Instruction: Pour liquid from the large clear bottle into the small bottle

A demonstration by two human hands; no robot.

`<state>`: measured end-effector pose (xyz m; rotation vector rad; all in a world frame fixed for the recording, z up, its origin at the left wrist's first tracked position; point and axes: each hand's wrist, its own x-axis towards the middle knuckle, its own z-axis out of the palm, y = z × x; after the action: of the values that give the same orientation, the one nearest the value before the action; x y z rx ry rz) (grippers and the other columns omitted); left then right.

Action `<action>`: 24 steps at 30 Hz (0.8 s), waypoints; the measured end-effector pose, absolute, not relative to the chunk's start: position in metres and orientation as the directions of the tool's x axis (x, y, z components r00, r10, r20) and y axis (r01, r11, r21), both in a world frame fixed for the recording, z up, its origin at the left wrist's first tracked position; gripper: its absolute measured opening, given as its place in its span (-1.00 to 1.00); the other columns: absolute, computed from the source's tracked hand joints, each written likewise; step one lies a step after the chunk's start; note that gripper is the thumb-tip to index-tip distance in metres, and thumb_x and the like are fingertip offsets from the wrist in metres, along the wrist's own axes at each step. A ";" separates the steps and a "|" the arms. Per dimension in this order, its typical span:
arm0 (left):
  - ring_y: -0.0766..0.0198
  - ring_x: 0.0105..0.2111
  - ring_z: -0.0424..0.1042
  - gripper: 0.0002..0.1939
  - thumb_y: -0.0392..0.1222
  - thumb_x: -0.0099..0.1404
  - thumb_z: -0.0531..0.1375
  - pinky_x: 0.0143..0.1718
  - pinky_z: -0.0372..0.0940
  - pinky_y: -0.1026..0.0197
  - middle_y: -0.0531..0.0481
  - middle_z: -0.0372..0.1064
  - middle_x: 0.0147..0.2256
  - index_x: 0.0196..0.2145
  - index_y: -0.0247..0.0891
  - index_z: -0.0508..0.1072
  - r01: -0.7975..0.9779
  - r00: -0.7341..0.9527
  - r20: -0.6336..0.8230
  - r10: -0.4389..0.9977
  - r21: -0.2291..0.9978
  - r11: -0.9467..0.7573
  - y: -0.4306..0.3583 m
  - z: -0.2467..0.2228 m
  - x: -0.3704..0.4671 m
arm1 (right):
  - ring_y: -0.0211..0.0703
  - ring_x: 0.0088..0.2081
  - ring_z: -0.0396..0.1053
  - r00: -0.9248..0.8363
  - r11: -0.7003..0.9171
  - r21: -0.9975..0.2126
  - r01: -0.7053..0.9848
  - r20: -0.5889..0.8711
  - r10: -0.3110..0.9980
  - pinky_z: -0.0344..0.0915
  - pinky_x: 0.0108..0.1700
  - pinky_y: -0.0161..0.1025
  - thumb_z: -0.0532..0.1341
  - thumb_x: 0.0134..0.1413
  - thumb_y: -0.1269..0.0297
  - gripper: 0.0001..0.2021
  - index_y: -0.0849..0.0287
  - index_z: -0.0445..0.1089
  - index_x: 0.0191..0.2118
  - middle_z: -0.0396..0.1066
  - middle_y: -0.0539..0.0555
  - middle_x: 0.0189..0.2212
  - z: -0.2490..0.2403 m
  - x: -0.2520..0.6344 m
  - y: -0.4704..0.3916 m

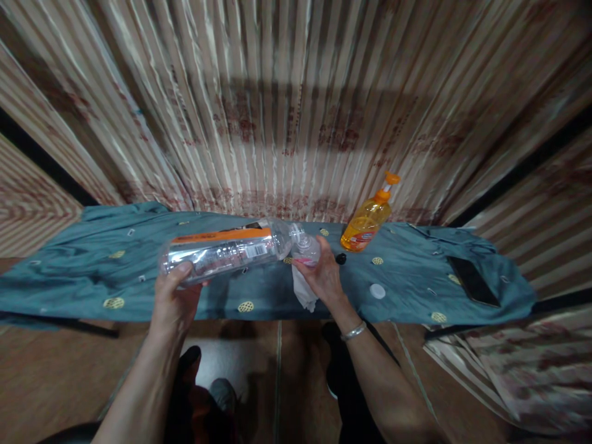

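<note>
My left hand (178,293) is closed round the base end of a large clear plastic bottle (226,253) with an orange-and-black label. The bottle lies nearly level in the air, its neck pointing right. Against or just over the mouth of a small clear bottle (306,246) is that neck; I cannot tell if they touch. My right hand (324,274) grips the small bottle, which has a pink patch low on it. Below the right hand hangs a white tissue (303,288), partly hidden by the fingers. Any liquid in the large bottle is hard to make out.
An orange pump bottle (365,225) of yellow liquid stands behind and right of my right hand. Near it lie a black cap (341,258) and a white round lid (377,291). A dark phone (472,281) rests at the right on the teal cloth (263,299). Striped curtains (277,111) hang behind.
</note>
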<state>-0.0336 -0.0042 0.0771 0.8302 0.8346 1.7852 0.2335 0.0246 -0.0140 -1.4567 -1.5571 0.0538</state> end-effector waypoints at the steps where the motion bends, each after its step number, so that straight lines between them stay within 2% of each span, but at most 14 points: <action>1: 0.32 -0.52 0.39 -0.40 -0.17 -0.17 0.45 -0.63 0.23 0.33 0.09 0.46 -0.42 -0.11 -0.17 0.47 -0.471 -0.303 0.171 0.938 0.829 -0.303 -0.004 0.078 -0.033 | 0.19 0.17 0.35 0.183 0.284 -0.605 0.743 0.593 0.784 0.32 0.17 0.15 0.34 0.04 -0.06 -0.20 0.22 0.08 0.28 0.33 0.35 0.17 -0.014 0.233 0.025; 12: 0.32 -0.50 0.40 -0.42 -0.19 -0.18 0.44 -0.62 0.22 0.32 0.05 0.49 -0.36 -0.12 -0.18 0.46 -0.467 -0.310 0.170 0.935 0.830 -0.305 -0.006 0.080 -0.032 | 0.18 0.23 0.28 0.144 0.313 -0.579 0.753 0.608 0.781 0.23 0.26 0.17 0.27 0.10 -0.05 -0.22 0.28 0.03 0.30 0.27 0.38 0.21 -0.012 0.234 0.022; 24: 0.33 -0.51 0.39 -0.47 -0.22 -0.15 0.45 -0.59 0.23 0.32 0.06 0.49 -0.39 -0.16 -0.19 0.49 -0.481 -0.313 0.172 0.934 0.820 -0.311 -0.006 0.082 -0.030 | 0.18 0.20 0.32 0.154 0.292 -0.604 0.741 0.577 0.802 0.27 0.22 0.15 0.27 0.11 -0.07 -0.24 0.26 0.08 0.29 0.30 0.37 0.19 -0.009 0.236 0.023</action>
<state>-0.0301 -0.0057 0.0818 0.8203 0.8224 1.7970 0.2358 0.0230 -0.0094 -1.4536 -1.5894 0.0788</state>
